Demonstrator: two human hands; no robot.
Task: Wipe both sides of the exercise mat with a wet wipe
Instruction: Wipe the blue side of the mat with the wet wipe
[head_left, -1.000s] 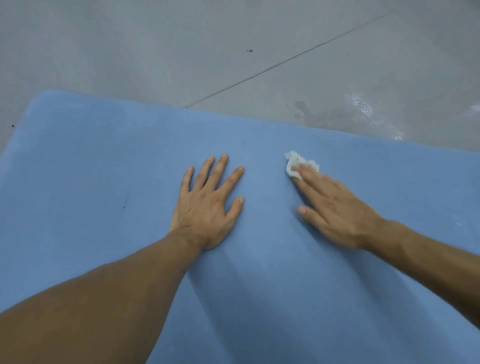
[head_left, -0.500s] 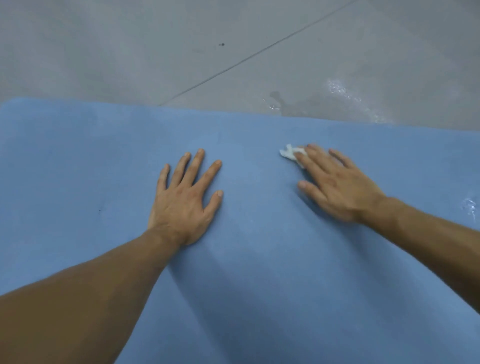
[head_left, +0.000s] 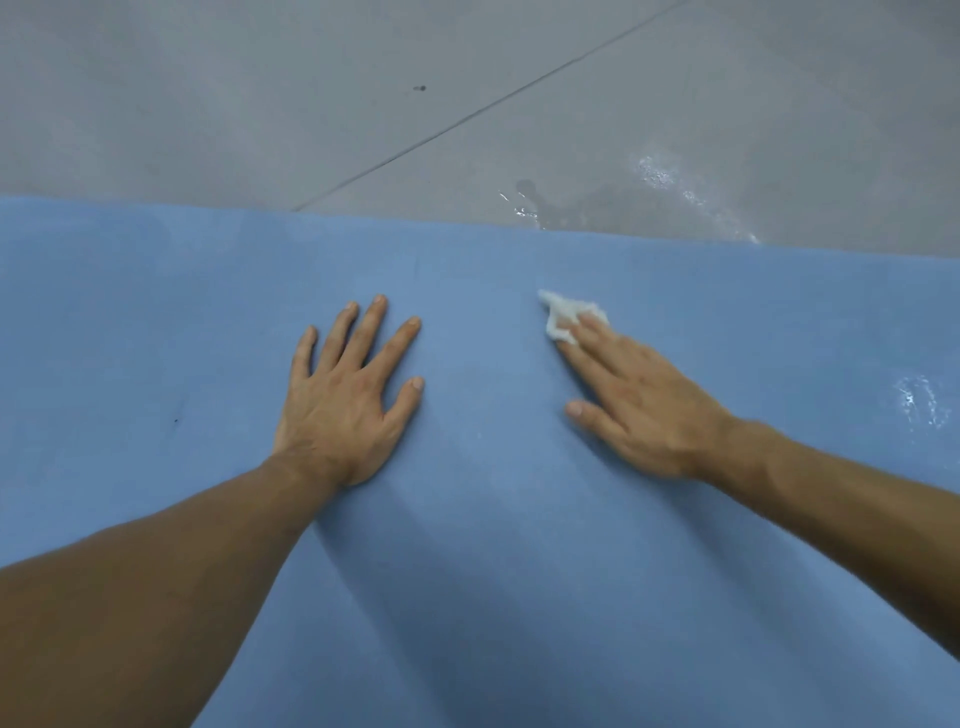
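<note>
- Head view: the blue exercise mat (head_left: 467, 571) lies flat on the grey floor (head_left: 260, 104) and fills the lower part of the picture, its far edge running just beyond both sets of fingertips.
- Left hand (head_left: 345, 400) is down on the mat, palm flat, fingers (head_left: 374, 332) straight and fanned apart, thumb out to the side, gripping nothing.
- Right hand (head_left: 644, 405) is down too, slightly blurred, fingers straight and close together, pointing forward and toward the left hand.
- The white wet wipe (head_left: 563, 317) sits crumpled under the right fingertips, pressed to the mat; most of it pokes out ahead of them. No curl, no pinch, just flat fingers on top.
- The wipe is across an open stretch of mat from the left index finger, well short of the mat's far edge.
- A wet sheen (head_left: 919, 400) glints on the mat out beyond the right wrist.
- A shiny wet patch (head_left: 649, 197) lies on the floor past the mat's far edge, ahead of the right fingers.
- A thin dark seam (head_left: 467, 119) crosses the floor diagonally, with a small dark speck (head_left: 421, 88) beside it.
</note>
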